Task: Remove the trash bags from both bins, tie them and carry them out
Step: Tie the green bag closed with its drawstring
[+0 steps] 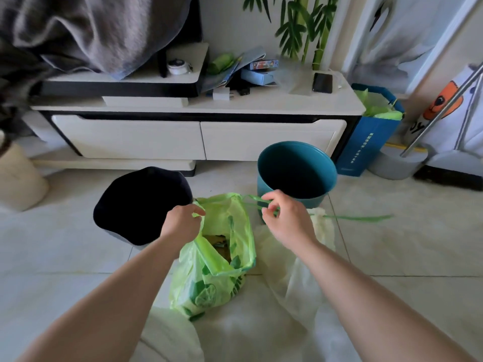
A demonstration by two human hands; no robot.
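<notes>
Green trash bag (209,283) sits on the tiled floor between the person's forearms, its mouth open and rubbish visible inside. The left hand (183,220) grips the bag's rim with curled fingers. The right hand (285,218) pinches the green drawstring (358,218), whose loose end trails off to the right. A pale bag (300,270) lies crumpled just beside it. Behind stand a black bin (141,205) and a teal bin (298,173), then a white cabinet (198,137) with a phone (322,83) on top.
</notes>
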